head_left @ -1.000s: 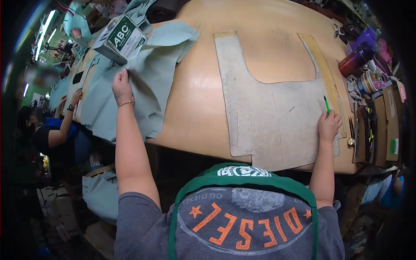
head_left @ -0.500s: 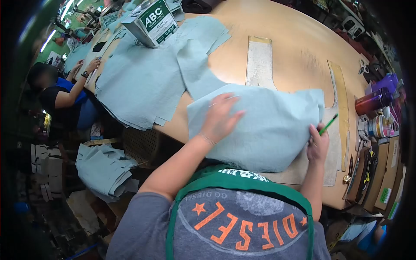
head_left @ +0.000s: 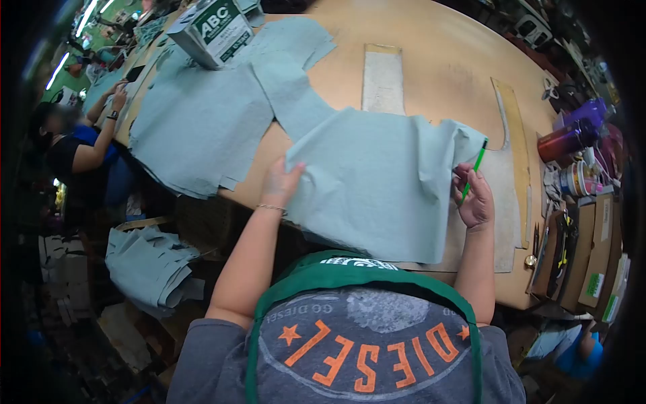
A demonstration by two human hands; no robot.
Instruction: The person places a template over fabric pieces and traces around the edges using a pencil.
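In front of me a pale blue-green fabric sheet lies across the table edge, its right side rumpled into folds. My left hand is closed on the sheet's left edge, the thumb on top and the fingers partly hidden. A green pencil with a dark tip is held in my closed right hand, beside the sheet's right edge. Under the sheet's right side a grey flat pattern piece shows in part. The sheet's upper left corner meets a second pale blue-green piece.
More blue-green sheets are stacked at the left, with a rubber cement can standing on them. A pale template lies beyond my sheet. Tumbler and cardboard boxes line the right. A co-worker sits at far left.
My left hand has moved from lying on top of the sheet to its left edge and grips it. The sheet's right side is more folded, and the pencil points more upright.
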